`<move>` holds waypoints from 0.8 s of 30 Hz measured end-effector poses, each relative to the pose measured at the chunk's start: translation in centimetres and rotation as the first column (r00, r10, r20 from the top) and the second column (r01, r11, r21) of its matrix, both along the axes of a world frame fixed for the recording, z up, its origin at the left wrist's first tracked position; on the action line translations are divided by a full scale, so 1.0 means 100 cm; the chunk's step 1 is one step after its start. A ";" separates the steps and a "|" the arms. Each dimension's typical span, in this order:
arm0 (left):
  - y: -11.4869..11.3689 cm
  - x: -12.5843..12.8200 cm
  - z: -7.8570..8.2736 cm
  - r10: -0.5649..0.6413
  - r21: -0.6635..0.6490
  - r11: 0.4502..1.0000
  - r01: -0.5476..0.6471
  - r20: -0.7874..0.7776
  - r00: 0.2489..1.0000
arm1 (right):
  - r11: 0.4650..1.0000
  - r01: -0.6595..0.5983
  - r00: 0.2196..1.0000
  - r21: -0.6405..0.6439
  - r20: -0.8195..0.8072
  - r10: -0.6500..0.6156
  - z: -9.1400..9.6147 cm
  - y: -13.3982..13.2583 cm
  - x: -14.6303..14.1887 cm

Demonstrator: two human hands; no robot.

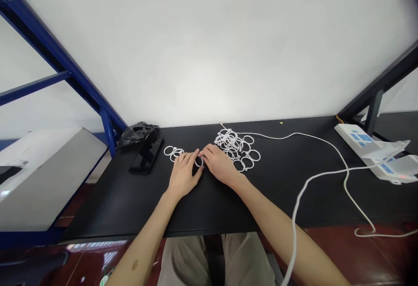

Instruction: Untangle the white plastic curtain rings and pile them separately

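Left hand (pixel 183 175), right hand (pixel 220 164) both pinched one white ring (pixel 199 166); could not tell its direction. One phone (pixel 146 156) lay left.

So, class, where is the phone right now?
In the head view, the phone lies on the black table, to the left of the person's left hand, beside the black plastic bag.
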State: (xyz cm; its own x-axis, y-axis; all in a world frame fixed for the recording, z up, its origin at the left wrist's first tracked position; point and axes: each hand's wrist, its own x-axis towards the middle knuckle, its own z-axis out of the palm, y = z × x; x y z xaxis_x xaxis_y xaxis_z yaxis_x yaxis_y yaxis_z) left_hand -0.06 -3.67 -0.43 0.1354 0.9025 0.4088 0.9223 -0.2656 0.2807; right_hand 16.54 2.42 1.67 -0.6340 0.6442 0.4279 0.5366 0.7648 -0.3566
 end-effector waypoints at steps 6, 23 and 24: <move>0.002 -0.002 -0.002 -0.014 -0.003 1.000 0.014 0.004 1.000 | 0.983 -0.004 1.000 -0.184 -0.031 -0.002 0.004 -0.002 0.001; -0.001 0.002 0.005 -0.055 -0.040 0.998 0.057 0.055 0.997 | 0.961 -0.048 0.984 -0.273 -0.178 -0.001 0.003 0.003 0.002; -0.001 0.003 0.005 -0.057 -0.041 0.997 0.059 0.050 0.997 | 0.961 -0.036 0.986 -0.274 -0.166 -0.010 0.002 0.003 0.002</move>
